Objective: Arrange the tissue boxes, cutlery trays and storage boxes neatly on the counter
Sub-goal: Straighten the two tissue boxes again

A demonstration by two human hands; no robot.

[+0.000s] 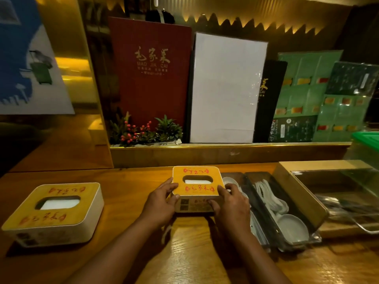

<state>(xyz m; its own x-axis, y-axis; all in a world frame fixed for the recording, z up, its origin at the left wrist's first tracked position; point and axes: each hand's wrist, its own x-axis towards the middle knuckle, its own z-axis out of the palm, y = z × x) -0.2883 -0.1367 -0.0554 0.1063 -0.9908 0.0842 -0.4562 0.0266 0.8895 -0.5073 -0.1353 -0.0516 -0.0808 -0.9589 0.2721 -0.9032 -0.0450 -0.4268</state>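
A square tissue box with a yellow printed top and white tissue in its oval slot stands in the middle of the wooden counter. My left hand grips its left side and my right hand grips its right front corner. A second, identical tissue box sits apart at the left. Right of the held box lie dark cutlery trays with white spoons and small dishes. Further right stands a wooden storage box with a clear lid.
Behind the counter a raised ledge carries a red menu, a white menu sheet, a black menu, green laminated menus and a small plant with red berries. A green-lidded container is at the right edge.
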